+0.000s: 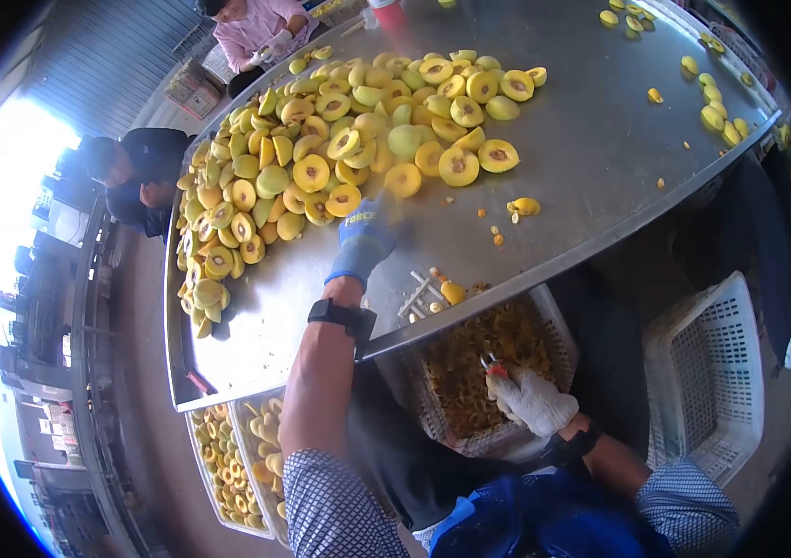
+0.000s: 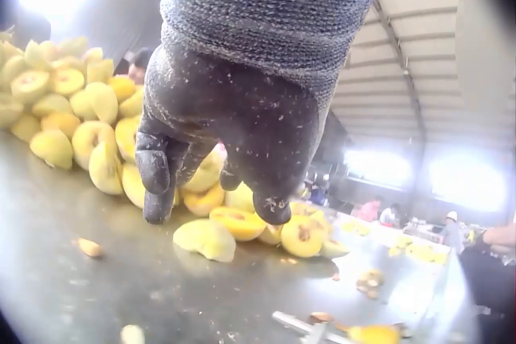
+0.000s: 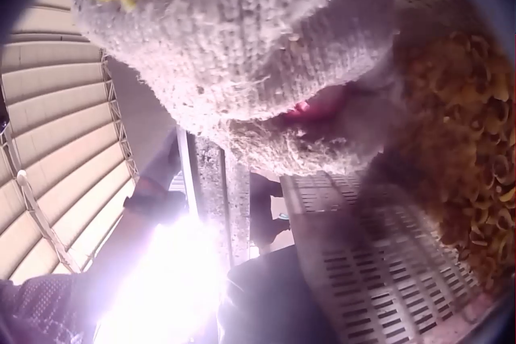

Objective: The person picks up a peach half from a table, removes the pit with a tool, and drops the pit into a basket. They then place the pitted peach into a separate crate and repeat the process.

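My left hand (image 1: 365, 232), in a blue glove, reaches over the metal table to the near edge of a large pile of halved yellow fruit (image 1: 312, 173). In the left wrist view the dark-palmed hand (image 2: 234, 118) has its fingers spread downward beside fruit halves (image 2: 302, 236), with nothing seen in its grasp. My right hand (image 1: 533, 400), in a white knitted glove, grips a small tool (image 1: 491, 365) with a red part and metal prongs, above a crate of brown-yellow scraps (image 1: 470, 372). In the right wrist view the glove (image 3: 250, 54) covers most of the tool.
A white plastic rack (image 1: 417, 296) and fruit bits lie at the table's near edge (image 1: 507, 279). Crates of fruit (image 1: 228, 465) stand below left, and a white crate (image 1: 707, 372) stands at right. A person in pink (image 1: 261, 33) and one in dark clothes (image 1: 144, 167) sit beyond.
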Motion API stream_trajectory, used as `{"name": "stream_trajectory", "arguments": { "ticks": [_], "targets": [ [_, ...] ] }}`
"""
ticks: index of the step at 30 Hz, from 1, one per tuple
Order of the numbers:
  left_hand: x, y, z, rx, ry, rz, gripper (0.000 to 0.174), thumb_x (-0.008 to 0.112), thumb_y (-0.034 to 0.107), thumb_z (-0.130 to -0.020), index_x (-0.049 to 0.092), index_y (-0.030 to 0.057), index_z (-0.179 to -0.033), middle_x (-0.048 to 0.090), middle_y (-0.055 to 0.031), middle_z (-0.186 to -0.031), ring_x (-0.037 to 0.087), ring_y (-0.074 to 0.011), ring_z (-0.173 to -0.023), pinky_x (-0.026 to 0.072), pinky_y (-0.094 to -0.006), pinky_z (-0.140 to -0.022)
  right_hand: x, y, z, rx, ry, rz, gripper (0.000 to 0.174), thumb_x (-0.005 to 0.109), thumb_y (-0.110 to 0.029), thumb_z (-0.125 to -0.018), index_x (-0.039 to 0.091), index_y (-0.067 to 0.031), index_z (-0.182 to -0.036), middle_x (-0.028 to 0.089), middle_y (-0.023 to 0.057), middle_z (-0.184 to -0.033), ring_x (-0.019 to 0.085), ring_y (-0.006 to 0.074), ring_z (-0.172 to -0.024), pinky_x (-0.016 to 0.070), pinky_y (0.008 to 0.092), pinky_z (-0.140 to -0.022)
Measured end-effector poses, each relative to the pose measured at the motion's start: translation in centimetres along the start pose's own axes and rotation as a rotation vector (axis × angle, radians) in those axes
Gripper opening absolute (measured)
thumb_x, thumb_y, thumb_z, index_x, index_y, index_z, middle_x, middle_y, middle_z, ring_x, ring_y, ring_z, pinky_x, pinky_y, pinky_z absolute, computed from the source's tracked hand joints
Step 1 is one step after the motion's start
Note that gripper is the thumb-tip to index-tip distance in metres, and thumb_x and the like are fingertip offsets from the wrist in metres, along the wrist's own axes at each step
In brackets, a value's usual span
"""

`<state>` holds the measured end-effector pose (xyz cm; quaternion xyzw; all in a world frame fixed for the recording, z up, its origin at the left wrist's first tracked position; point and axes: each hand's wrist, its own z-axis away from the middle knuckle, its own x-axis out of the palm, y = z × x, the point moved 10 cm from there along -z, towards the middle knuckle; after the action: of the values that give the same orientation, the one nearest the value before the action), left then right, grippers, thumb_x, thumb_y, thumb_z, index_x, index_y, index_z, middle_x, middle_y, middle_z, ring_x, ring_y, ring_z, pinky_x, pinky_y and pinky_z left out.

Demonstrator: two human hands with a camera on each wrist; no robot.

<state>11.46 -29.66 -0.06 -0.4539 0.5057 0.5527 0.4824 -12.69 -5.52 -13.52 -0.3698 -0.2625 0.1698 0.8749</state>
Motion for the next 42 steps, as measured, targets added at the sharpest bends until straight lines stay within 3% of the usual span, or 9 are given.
{"name": "stream_trajectory", "arguments": {
  "ticks": [6, 11, 14, 16, 20, 24, 25, 30, 42],
  "targets": [
    [-1.7, -0.9, 9.2, -0.134, 0.016, 0.469, 0.051, 0.073, 0.027, -0.081, 0.054, 0.0103, -0.125, 0.067, -0.0197, -0.103, 0.065, -0.0355, -0.096, 0.0513, -0.0464, -0.08, 0.5, -1.5, 1.8, -0.006, 0.011, -0.085, 0.035, 0.057, -0.044, -0.097, 0.059, -0.0091, -0.093, 0.054, -0.0044, -0.07, 0.047, 0.0052, -0.053, 0.0382, 0.0229, -0.044],
    [0.9, -0.3, 11.6, 0.03, 0.061, -0.101, 0.047, 0.066, 0.026, -0.085, 0.052, 0.0144, -0.129, 0.061, -0.0196, -0.104, 0.066, -0.0369, -0.083, 0.0535, -0.0446, -0.076, 2.8, -1.6, 1.7, -0.065, -0.014, -0.066, 0.04, 0.056, -0.047, -0.097, 0.056, -0.0085, -0.087, 0.049, -0.0029, -0.063, 0.043, 0.0069, -0.047, 0.0355, 0.0236, -0.042],
    [1.3, -4.5, 10.0, -0.189, 0.141, 0.502, 0.04, 0.062, 0.022, -0.086, 0.054, 0.0117, -0.124, 0.063, -0.0195, -0.105, 0.066, -0.0365, -0.089, 0.0535, -0.0435, -0.077, 3.2, -3.0, 3.4, -0.132, 0.015, -0.033, 0.041, 0.055, -0.048, -0.097, 0.055, -0.008, -0.087, 0.049, -0.0026, -0.063, 0.044, 0.0067, -0.048, 0.0355, 0.0236, -0.042],
    [-1.4, -3.5, 12.7, -0.146, 0.216, 1.245, 0.045, 0.058, 0.021, -0.088, 0.048, 0.0088, -0.13, 0.063, -0.0134, -0.103, 0.065, -0.0189, -0.081, 0.0514, -0.025, -0.064, 2.3, -3.4, 4.5, -0.141, 0.094, 0.036, 0.041, 0.056, -0.048, -0.097, 0.055, -0.008, -0.087, 0.048, -0.0032, -0.063, 0.043, 0.0053, -0.049, 0.0351, 0.0226, -0.043],
    [-2.9, 2.3, 19.7, 0.126, 0.352, 1.935, 0.054, 0.055, 0.024, -0.089, 0.042, 0.0056, -0.138, 0.06, -0.0159, -0.111, 0.063, -0.0227, -0.091, 0.0524, -0.0266, -0.072, 2.1, -7.7, 5.0, -0.419, 0.16, 0.449, 0.043, 0.058, -0.047, -0.094, 0.061, -0.0053, -0.102, 0.064, 0.0136, -0.075, 0.061, 0.0329, -0.063, 0.0491, 0.0398, -0.058],
    [-0.1, 6.1, 23.1, 0.104, 0.379, 2.033, 0.058, 0.053, 0.035, -0.096, 0.037, 0.0051, -0.144, 0.056, -0.0141, -0.12, 0.057, -0.0249, -0.11, 0.0491, -0.0345, -0.092, 5.4, -13.1, 7.2, -0.627, 0.249, 0.675, 0.042, 0.059, -0.048, -0.093, 0.064, -0.009, -0.106, 0.068, 0.0195, -0.086, 0.065, 0.0422, -0.085, 0.0522, 0.0452, -0.067],
    [1.0, 6.6, 23.3, 0.032, 0.427, 2.084, 0.06, 0.034, 0.049, -0.104, 0.044, -0.0014, -0.136, 0.06, -0.0151, -0.115, 0.06, -0.022, -0.101, 0.0503, -0.0346, -0.091, 6.2, -13.7, 7.5, -0.639, 0.24, 0.693, 0.043, 0.059, -0.049, -0.092, 0.064, -0.009, -0.105, 0.069, 0.0196, -0.085, 0.065, 0.0424, -0.084, 0.0525, 0.0459, -0.067],
    [3.9, 5.4, 24.2, -0.174, 0.61, 1.313, 0.063, 0.032, 0.053, -0.103, 0.056, -0.0018, -0.124, 0.062, -0.0122, -0.111, 0.061, -0.02, -0.098, 0.0502, -0.0329, -0.089, 6.6, -13.1, 6.2, -0.522, 0.265, 0.831, 0.044, 0.06, -0.05, -0.091, 0.064, -0.0089, -0.104, 0.069, 0.0207, -0.085, 0.065, 0.0431, -0.082, 0.053, 0.0495, -0.067],
    [4.5, 6.0, 24.5, -0.374, 0.716, 1.548, 0.047, 0.041, 0.04, -0.105, 0.061, -0.0005, -0.096, 0.056, -0.0003, -0.08, 0.051, -0.0086, -0.076, 0.0425, -0.0254, -0.07, 6.1, -11.0, 4.7, -0.471, 0.248, 0.78, 0.042, 0.057, -0.051, -0.092, 0.068, -0.0125, -0.105, 0.069, 0.0184, -0.084, 0.066, 0.0416, -0.08, 0.0536, 0.0487, -0.065]
  ]
}}
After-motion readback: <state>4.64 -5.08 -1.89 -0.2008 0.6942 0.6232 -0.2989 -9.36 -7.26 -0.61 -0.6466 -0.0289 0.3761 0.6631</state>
